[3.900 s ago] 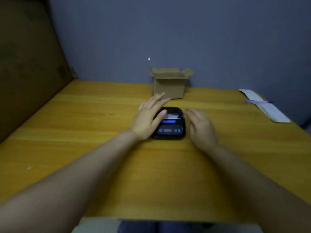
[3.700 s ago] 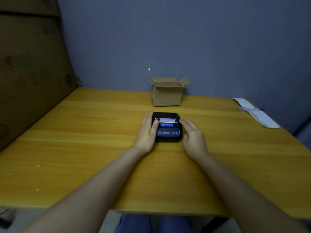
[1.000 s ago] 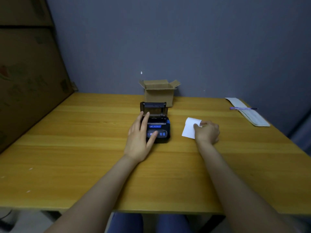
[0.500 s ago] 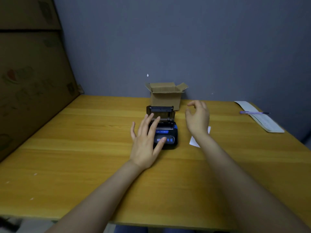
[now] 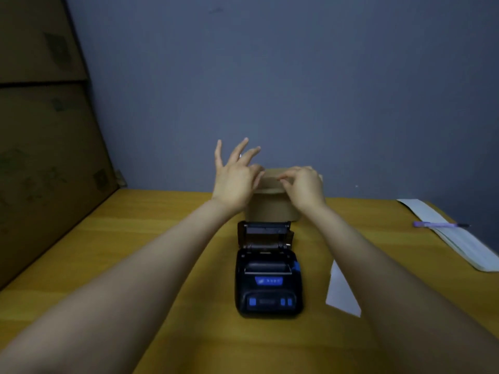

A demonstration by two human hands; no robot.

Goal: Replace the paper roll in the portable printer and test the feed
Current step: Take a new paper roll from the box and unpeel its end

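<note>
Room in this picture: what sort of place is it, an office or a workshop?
Probably a plain office or stockroom corner. A bare wooden table stands against a grey wall, big cartons stacked at the left, and a pen lying on papers.

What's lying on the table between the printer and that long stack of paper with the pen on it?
In the head view, a loose white paper slip lies flat between the printer and the paper stack; the right forearm crosses above it.

Both bare hands, left hand (image 5: pixel 234 182) splayed, right hand (image 5: pixel 304 186) curled, rested atop small brown cardboard box (image 5: pixel 270 209), black lid-open portable printer (image 5: pixel 267 276) below wrists
</note>
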